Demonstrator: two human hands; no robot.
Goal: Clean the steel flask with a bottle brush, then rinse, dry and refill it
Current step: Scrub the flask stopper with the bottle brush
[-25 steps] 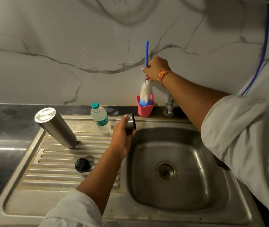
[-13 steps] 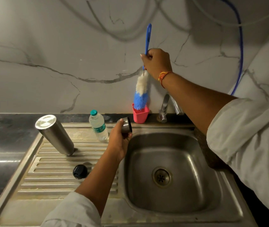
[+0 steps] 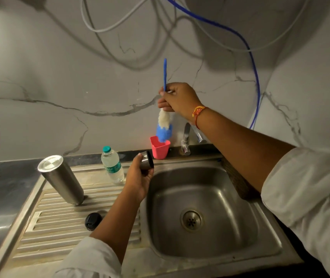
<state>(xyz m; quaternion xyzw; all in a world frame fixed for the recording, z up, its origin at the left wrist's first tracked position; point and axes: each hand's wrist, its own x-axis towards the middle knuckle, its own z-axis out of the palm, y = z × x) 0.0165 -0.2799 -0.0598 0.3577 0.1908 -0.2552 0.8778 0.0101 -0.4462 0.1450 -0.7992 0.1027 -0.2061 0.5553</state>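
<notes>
My right hand [image 3: 180, 99] is gripping the blue handle of the bottle brush [image 3: 164, 125], holding it upright with its bristle tip hanging at the mouth of the pink cup [image 3: 160, 150]. My left hand [image 3: 140, 181] is curling round the steel cap [image 3: 147, 160] over the left edge of the sink [image 3: 220, 237]. The steel flask [image 3: 61, 179] is standing on the ribbed drainboard [image 3: 59, 227], flat closed end up, with the black stopper [image 3: 93, 221] lying near it.

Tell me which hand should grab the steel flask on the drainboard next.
Left, probably. The left hand is beside the drainboard where the flask stands, though it holds a steel cap to set down first. The right hand grips the brush, farther away.
</notes>
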